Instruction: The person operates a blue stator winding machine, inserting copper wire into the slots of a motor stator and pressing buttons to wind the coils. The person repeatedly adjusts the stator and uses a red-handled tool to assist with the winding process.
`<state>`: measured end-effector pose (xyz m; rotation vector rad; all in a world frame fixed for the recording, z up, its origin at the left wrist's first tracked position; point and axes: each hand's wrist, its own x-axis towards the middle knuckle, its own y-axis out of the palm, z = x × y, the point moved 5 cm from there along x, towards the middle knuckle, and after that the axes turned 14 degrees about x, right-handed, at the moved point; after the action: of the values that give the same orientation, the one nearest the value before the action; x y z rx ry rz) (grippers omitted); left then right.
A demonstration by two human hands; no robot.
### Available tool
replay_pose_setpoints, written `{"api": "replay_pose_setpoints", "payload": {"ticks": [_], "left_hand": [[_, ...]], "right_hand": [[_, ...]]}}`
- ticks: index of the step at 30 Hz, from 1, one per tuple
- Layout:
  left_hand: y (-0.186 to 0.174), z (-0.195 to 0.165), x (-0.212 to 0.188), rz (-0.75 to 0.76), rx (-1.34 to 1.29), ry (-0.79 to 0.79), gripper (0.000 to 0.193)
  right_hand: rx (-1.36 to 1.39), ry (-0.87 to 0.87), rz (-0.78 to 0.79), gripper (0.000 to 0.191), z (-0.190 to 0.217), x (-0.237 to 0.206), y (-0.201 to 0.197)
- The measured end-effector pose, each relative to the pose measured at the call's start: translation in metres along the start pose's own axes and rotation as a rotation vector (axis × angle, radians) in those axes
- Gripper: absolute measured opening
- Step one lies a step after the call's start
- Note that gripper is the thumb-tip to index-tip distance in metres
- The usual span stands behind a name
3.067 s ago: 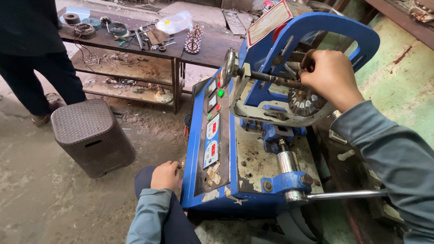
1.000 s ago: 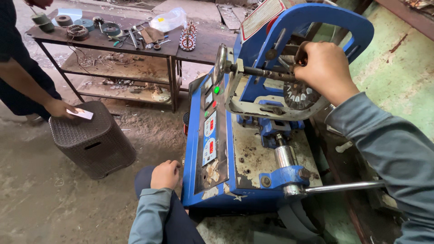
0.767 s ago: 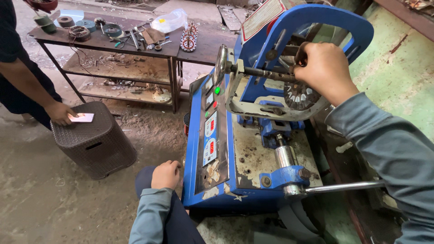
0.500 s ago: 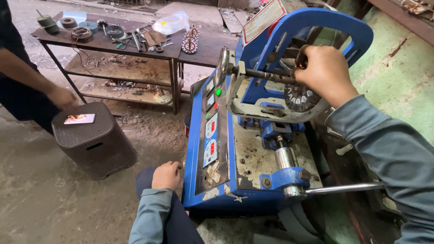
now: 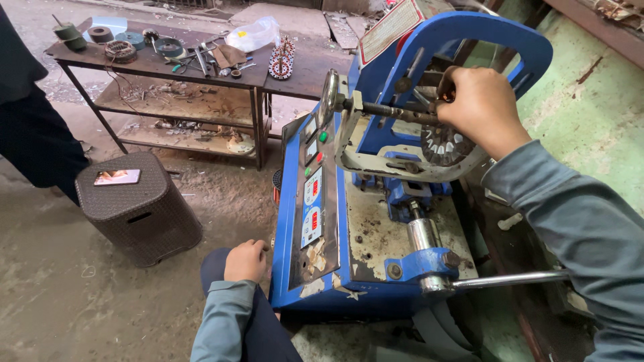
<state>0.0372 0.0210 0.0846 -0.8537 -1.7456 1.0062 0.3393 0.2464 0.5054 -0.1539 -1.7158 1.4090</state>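
Stool point(image 5: 137, 204) of dark woven plastic is standing well off to the left of my left fingers, a phone point(image 5: 117, 177) lying flat on top, and another person's dark trouser leg point(image 5: 33, 134) is showing beyond it. Farther back, a metal workbench point(image 5: 201, 67) is carrying wound coils and hand tools.

I am resting my left hand point(image 5: 245, 261) on my knee, fingers curled loosely into a fist and gripping nothing; it is sitting just beside the machine's lower corner, probably to steady me.

Just right of those fingers the blue winding machine point(image 5: 349, 234) is showing its panel point(image 5: 312, 201) of buttons and readouts.

I am wrapping my right hand point(image 5: 479, 107) around something up by the threaded spindle point(image 5: 389, 110); fingers are pressed together, but what they are pinching I cannot tell. The round toothed stator core point(image 5: 443, 144) is sitting just below those fingers.
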Motion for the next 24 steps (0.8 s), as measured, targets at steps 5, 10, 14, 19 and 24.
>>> {"api": "replay_pose_setpoints", "payload": {"ticks": [5,10,14,19,24], "left_hand": [[0.0031,0.0001,0.0008,0.003,0.008,-0.002,0.009],[0.0053,0.0013,0.0009,0.016,0.020,-0.007,0.009],[0.0051,0.0020,-0.0003,0.009,0.019,-0.005,0.009],[0.0068,0.0024,-0.0009,0.010,0.011,-0.008,0.010],[0.0098,0.0041,-0.0003,0.009,0.011,-0.012,0.011]], "right_hand": [[0.031,-0.022,-0.017,0.028,0.0025,-0.0010,-0.0015],[0.010,-0.031,-0.021,0.027,0.0031,-0.0009,-0.0019],[0.019,-0.016,-0.005,0.028,0.0035,-0.0006,-0.0015],[-0.003,-0.008,0.003,0.031,0.0042,-0.0007,-0.0022],[0.003,-0.022,0.000,0.032,0.0052,-0.0009,-0.0024]]}}
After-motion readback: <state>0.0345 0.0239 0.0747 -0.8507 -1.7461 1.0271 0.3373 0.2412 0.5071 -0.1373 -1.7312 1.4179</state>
